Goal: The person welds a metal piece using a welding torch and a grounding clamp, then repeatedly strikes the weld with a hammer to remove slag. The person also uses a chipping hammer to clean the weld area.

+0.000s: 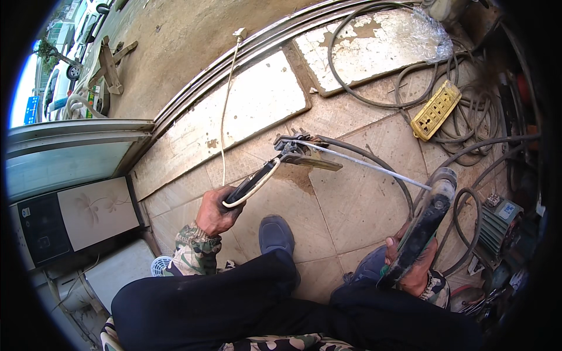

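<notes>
Our left hand [215, 212] is closed around the black handle of a welding electrode holder [275, 165], whose metal clamp end grips one end of a thin, straight grey metal rod [363, 165]. The rod runs out to the right and slightly down, above the tiled floor [345, 205], to meet the round head of a dark angle grinder [426, 225]. Our right hand [413, 266] is wrapped around the grinder's black body, the head pointing away from us. A thick dark cable [374, 161] curves from the holder across the tiles. Below the hands lie our dark trouser legs and a grey shoe [276, 234]. Farther out, a yellow power strip [436, 109] rests among coiled hoses, and a thin white cord [225, 111] trails toward the door track.
</notes>
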Tool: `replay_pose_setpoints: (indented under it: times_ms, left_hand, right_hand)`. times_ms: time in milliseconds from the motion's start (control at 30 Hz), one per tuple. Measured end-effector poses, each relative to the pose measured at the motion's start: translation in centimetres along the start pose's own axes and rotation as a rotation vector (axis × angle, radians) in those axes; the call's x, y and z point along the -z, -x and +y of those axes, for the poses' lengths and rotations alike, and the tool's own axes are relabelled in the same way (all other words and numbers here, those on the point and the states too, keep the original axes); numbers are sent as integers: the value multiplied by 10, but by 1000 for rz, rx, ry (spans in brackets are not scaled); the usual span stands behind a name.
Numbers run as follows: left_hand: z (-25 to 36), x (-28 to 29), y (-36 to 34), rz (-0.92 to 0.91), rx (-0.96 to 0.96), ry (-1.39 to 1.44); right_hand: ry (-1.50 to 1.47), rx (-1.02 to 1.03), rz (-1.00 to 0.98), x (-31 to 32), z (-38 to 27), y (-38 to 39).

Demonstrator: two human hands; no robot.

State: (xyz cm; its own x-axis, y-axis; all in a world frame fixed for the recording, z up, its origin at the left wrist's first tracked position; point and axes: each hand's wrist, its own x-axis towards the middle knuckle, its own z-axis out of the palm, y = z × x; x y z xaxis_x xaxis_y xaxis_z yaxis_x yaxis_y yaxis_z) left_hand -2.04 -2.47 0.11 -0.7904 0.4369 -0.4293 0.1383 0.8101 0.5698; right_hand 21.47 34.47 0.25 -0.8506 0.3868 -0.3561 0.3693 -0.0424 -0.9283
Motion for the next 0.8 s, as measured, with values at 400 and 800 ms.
replay_pose_setpoints:
  times_ms: [400,800]
  left_hand:
    - [0,0,0,0,-7,-4]
    - [5,0,0,12,-1,8]
  right_hand:
    - [-18,2,33,0,2,-1]
    - [-77,-152,94,-4,-16,-6]
